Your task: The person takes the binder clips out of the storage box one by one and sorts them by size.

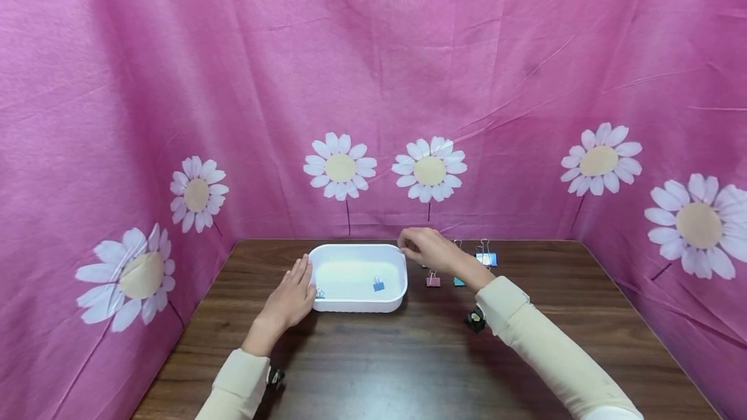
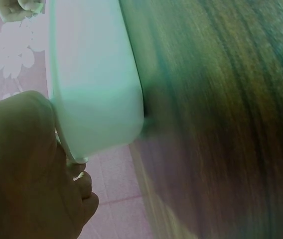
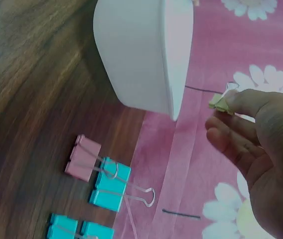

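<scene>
A white rectangular tray (image 1: 358, 305) stands on the table. My left hand (image 1: 294, 297) rests along the tray's left end, its fingers extended against the outside near the rim. Inside the tray lie a blue binder clip (image 1: 379, 286) and, close to my left thumb, a dark greenish clip (image 1: 320, 293), partly hidden. My right hand (image 1: 430, 249) is by the tray's back right corner. Between thumb and index finger it pinches a small yellow binder clip (image 3: 221, 103), clearest in the right wrist view; its other fingers are loosely bent.
Right of the tray sit several binder clips: a pink one (image 1: 433, 282), a teal one (image 1: 459, 282) and a shiny blue one (image 1: 487, 259) among them. My right forearm covers part of this group. A pink flowered cloth (image 1: 373, 83) hangs behind the brown wooden table (image 1: 373, 368).
</scene>
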Tool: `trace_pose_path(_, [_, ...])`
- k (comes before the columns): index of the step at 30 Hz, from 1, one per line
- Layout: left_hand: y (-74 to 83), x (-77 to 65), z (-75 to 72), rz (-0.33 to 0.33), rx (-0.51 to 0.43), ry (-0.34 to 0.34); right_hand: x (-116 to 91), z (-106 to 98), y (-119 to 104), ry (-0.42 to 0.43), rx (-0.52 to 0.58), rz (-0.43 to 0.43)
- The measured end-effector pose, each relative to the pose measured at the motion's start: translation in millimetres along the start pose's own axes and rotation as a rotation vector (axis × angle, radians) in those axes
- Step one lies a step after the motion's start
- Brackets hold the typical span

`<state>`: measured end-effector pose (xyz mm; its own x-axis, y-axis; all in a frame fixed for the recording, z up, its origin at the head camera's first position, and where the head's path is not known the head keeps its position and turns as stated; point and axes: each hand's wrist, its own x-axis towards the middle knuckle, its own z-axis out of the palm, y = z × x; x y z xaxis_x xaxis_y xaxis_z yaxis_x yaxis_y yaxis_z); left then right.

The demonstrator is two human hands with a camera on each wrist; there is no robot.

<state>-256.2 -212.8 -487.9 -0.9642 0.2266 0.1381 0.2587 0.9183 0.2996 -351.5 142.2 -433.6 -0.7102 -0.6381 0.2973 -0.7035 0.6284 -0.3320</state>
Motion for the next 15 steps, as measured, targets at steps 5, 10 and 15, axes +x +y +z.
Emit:
trace_pose_path(5, [-0.8,-1.0,2.7,0.002,0.003,0.015,-12,-6,9,0.035,0.026,-0.004])
trace_pose_path(10, [-1.5,-0.9,3.4,-0.002,0.012,0.011,-22,-7,19,0.084,0.006,-0.044])
trace_pose_path(15, [-1.5,-1.5,3.9,0.002,0.020,0.018,-34,-8,21,0.092,0.006,-0.019])
